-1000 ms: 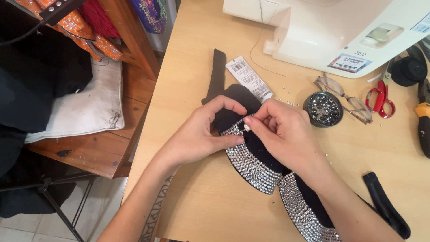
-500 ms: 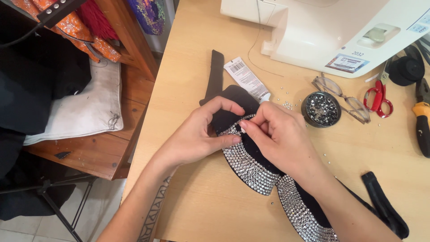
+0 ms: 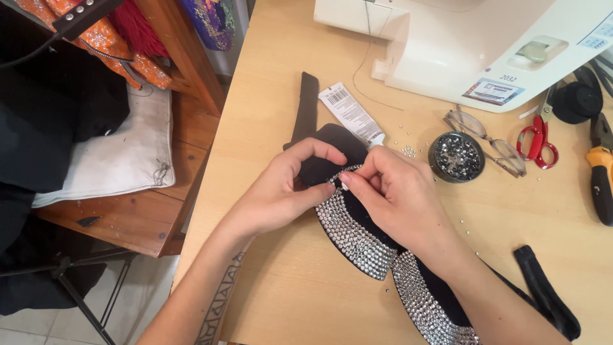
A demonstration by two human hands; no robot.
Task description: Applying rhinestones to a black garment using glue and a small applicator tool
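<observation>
While both hands (image 3: 341, 185) pinch the rhinestone garment's (image 3: 354, 233) edge (near tube (image 3: 351, 114)) | bare table (image 3: 287, 281) front-left.

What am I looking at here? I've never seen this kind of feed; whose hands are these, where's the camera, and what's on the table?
The single view comes from a camera worn on a person's head, looking down at their own bare hands. The left hand and right hand meet over a black garment piece partly covered in rows of silver rhinestones, pinching at its studded edge. What the fingertips grip is too small to tell. On the wooden table lie a white glue tube, a round dish of stones, eyeglasses, red scissors, yellow-handled pliers and a white sewing machine.
</observation>
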